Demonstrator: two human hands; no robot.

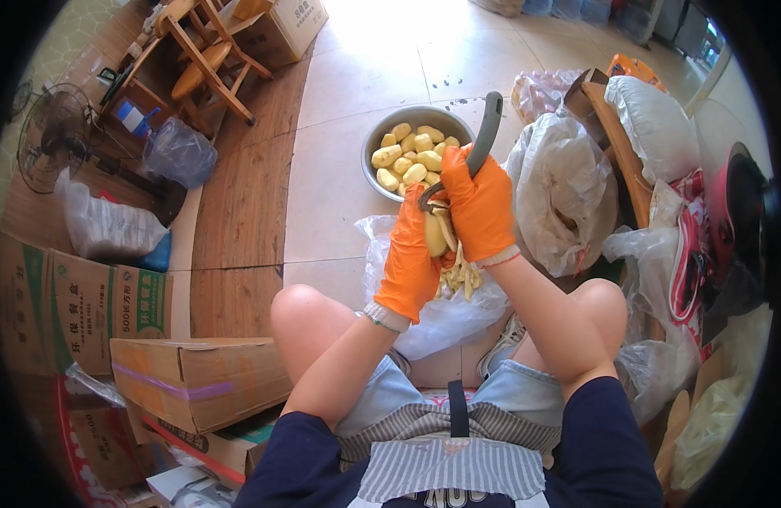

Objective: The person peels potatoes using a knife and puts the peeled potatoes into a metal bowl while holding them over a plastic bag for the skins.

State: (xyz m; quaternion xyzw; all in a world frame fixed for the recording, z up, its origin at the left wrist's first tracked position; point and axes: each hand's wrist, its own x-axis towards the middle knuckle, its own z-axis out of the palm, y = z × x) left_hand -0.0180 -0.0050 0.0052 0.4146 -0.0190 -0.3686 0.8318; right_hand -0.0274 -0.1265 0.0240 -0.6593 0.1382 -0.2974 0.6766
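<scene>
Orange gloves cover both hands. My left hand (411, 257) holds a partly peeled potato (436, 233) upright. Above it, my right hand (479, 206) grips a peeler with a dark grey-green handle (487, 127), its head against the potato's upper end. A strip of peel hangs along the potato's side. Just beyond the hands, a round metal basin (373, 136) holds several peeled yellow potatoes (387, 155). Below the hands, a clear plastic bag (457, 320) lies spread on the floor between my feet, with a heap of peelings (461, 279) on it.
At the right stand a large open white sack (558, 190), a wooden board (619, 146) and plastic bags (647, 279). To the left are cardboard boxes (225, 374), a fan (60, 136) lying tilted and a wooden chair (200, 70).
</scene>
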